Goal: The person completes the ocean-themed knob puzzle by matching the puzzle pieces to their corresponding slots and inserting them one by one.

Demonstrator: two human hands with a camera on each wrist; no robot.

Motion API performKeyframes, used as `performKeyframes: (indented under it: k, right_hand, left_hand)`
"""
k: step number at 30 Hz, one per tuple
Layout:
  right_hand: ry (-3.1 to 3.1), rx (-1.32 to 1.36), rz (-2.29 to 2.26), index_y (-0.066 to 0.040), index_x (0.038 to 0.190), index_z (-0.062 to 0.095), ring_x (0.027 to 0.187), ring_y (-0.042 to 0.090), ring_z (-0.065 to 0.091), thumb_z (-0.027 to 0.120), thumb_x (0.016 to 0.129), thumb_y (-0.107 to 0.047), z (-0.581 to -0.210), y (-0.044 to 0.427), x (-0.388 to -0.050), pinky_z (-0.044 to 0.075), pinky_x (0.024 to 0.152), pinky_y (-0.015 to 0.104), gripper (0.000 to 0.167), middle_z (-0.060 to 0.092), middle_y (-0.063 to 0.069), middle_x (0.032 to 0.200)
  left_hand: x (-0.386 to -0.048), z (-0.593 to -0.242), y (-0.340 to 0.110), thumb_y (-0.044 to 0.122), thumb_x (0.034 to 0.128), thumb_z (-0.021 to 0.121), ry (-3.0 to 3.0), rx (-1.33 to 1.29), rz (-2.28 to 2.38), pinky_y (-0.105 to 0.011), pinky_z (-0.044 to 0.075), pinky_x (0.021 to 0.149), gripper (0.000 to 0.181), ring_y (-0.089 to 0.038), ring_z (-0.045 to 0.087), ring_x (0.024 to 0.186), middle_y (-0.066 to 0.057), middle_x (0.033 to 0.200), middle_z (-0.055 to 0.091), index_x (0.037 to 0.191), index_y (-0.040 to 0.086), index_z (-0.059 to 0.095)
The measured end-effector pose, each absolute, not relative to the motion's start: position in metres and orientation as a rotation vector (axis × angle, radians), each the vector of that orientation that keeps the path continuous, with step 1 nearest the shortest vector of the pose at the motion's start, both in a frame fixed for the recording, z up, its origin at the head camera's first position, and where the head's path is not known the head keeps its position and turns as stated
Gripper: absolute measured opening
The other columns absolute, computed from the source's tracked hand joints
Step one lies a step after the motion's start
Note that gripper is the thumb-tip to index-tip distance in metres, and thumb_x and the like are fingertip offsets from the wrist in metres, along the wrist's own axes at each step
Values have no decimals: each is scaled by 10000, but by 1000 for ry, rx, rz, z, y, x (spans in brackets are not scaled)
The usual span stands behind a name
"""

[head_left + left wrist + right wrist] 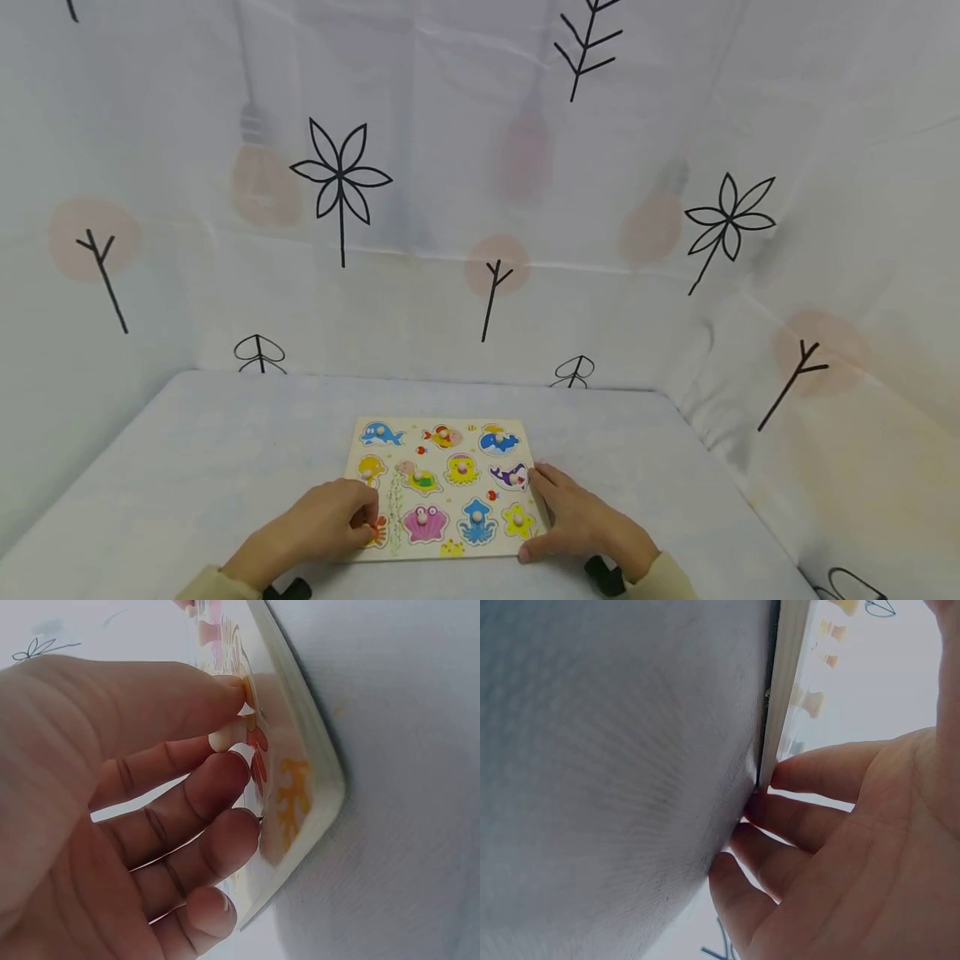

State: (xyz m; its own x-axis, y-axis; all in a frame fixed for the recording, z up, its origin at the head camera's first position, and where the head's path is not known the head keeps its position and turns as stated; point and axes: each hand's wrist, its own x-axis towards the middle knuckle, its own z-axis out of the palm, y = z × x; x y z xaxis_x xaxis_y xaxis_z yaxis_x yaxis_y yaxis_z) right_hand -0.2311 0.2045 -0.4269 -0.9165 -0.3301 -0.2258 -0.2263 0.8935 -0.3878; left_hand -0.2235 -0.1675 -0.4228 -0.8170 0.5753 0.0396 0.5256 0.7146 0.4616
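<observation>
A pale wooden peg puzzle board (442, 552) lies flat on the table, filled with sea-animal pieces that carry small knobs. Over its near left corner, my left hand (330, 521) pinches the knob (225, 739) of an orange-red crab piece (378, 533), which the fingers partly cover. My right hand (577, 517) rests at the board's right side, fingertips against the edge and thumb near the front right corner. Beside that hand are a yellow starfish piece (518, 522) and a purple fish-like piece (510, 476).
A pink shell piece (425, 523) and a blue squid piece (477, 523) sit along the board's near row. White cloth covers the table (225, 450). Behind it hangs a printed white curtain (435, 317), with more cloth at both sides.
</observation>
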Motion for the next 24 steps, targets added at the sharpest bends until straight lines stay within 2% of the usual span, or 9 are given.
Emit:
performKeyframes:
  k: [24]
  right_hand:
    - [2788, -420, -517, -104, 1486, 317, 1391, 367, 254, 730, 562, -743, -427, 206, -228, 273, 1053, 574, 1197, 249, 142, 1534]
  left_hand:
    - [-224, -424, -167, 210, 785, 719, 2808, 911, 702, -249, 339, 547, 192, -29, 412, 612, 123, 656, 468, 730, 253, 540]
